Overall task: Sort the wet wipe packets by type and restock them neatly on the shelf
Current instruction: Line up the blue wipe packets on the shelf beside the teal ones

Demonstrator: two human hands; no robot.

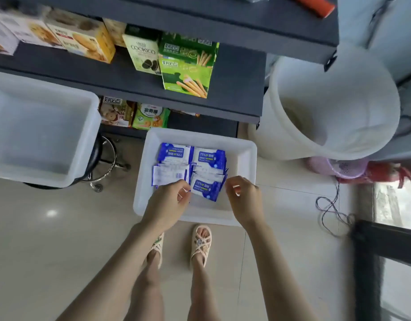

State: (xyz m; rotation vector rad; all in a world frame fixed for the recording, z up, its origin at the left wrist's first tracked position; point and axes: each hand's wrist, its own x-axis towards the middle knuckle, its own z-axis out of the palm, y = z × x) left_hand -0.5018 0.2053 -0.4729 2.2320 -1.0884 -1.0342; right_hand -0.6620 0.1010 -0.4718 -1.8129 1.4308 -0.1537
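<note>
A white plastic tub (pixel 242 158) stands on the floor before the dark shelf (pixel 237 89). In it lie several blue-and-white wet wipe packets (pixel 208 158), some face up, some showing their white backs. My left hand (pixel 168 202) reaches into the tub and pinches the edge of a packet stack (pixel 169 176) at the lower left. A single blue packet (pixel 205 187) lies tilted between my hands. My right hand (pixel 242 195) hovers just right of it with fingers curled, holding nothing that I can see.
A second white tub (pixel 84 140) rests on a black stool (pixel 100 156) at left. Biscuit boxes (pixel 188 66) fill the shelves. A large white bucket (pixel 334 107) stands right of the shelf, with a pink basket (pixel 345 169) and loose cable (pixel 332 209) on the tiled floor.
</note>
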